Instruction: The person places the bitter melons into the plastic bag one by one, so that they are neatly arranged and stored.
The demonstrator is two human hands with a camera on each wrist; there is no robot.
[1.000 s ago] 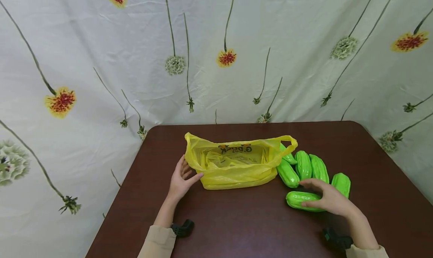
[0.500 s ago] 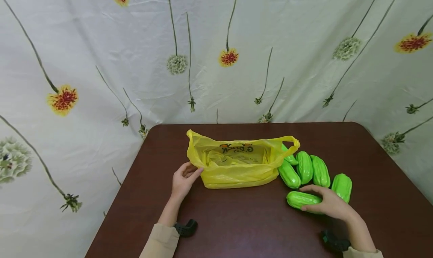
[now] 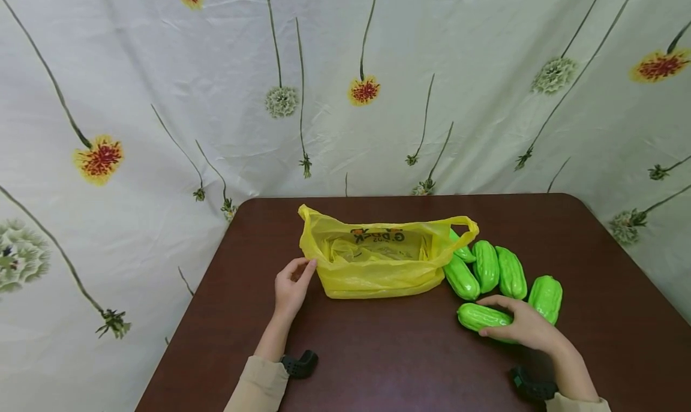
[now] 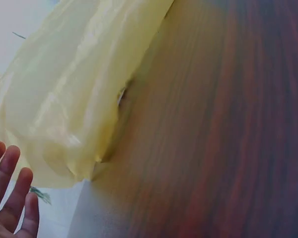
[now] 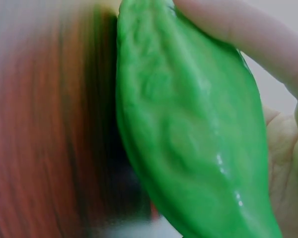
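Note:
A yellow plastic bag [image 3: 378,278] with two handles stands on the table, its mouth gaping upward and printed lettering inside. At its left rim, my left hand [image 3: 290,289] pinches the plastic between thumb and finger; in the left wrist view several fingers [image 4: 21,196] are spread beside the bag [image 4: 74,99]. My right hand [image 3: 531,327] grips a green, ridged bitter melon [image 3: 483,317], which lies sideways. The right wrist view shows this bitter melon [image 5: 188,124] close up, a digit lying along it; its far end is hidden under the hand in the head view.
Several more bitter melons [image 3: 486,267] lie right of the bag, one [image 3: 546,298] just behind my right hand. One is partly covered by the bag's right handle [image 3: 464,229]. The dark wooden table [image 3: 388,346] ends at a flower-printed cloth [image 3: 335,142].
The left hand has gone from spread fingers beside the bag to pinching its rim, whose left corner has risen slightly. The right thumb and fingers have closed around the front bitter melon.

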